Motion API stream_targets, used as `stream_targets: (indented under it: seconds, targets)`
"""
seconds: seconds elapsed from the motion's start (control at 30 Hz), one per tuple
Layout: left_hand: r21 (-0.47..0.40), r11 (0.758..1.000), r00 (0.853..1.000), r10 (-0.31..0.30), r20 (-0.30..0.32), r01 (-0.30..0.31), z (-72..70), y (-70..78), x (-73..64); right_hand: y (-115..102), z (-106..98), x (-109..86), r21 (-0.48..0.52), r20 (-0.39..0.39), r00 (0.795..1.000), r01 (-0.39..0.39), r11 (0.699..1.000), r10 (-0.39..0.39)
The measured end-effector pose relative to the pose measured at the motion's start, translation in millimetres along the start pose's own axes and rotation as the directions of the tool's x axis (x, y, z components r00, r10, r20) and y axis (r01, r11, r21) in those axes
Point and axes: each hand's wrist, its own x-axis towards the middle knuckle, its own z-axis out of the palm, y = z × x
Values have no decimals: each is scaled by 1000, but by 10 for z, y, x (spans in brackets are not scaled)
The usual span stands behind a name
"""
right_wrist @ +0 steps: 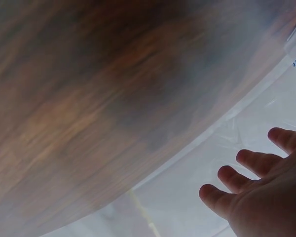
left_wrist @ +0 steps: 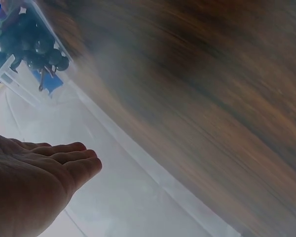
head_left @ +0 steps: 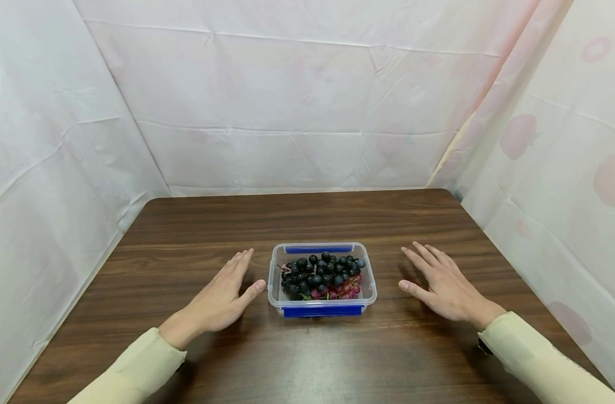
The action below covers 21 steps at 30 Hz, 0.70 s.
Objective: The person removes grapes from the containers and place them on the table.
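A clear plastic container (head_left: pixel 272 280) with blue side clips sits on the table without a lid over it. Inside lie a bunch of black grapes (head_left: pixel 320 272) and, toward the near right, some red grapes (head_left: pixel 345 290). To the container's left is my left hand (head_left: pixel 219 297), fingers straight and thumb pointing at the container's side, holding nothing. My right hand (head_left: pixel 441 286) is on the other side, farther from the container, its fingers spread and straight. In the left wrist view the container's corner and dark grapes (left_wrist: pixel 27 42) show beyond the left hand (left_wrist: pixel 34 182).
The dark wood-grain table (head_left: pixel 307 359) has rounded far corners. Pale sheeting (head_left: pixel 297 101) hangs behind it, and more sheeting with faint pink fruit prints (head_left: pixel 519 134) runs along the right side. Light-coloured sleeves (head_left: pixel 141 365) cover both forearms.
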Motion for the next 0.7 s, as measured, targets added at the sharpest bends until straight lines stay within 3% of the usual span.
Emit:
stream_targets:
  seconds: [0.7]
  targets:
    - [-127, 991, 999, -48, 16, 50, 104, 154, 106, -41, 1, -1, 13, -9, 1000, 17, 1000, -17]
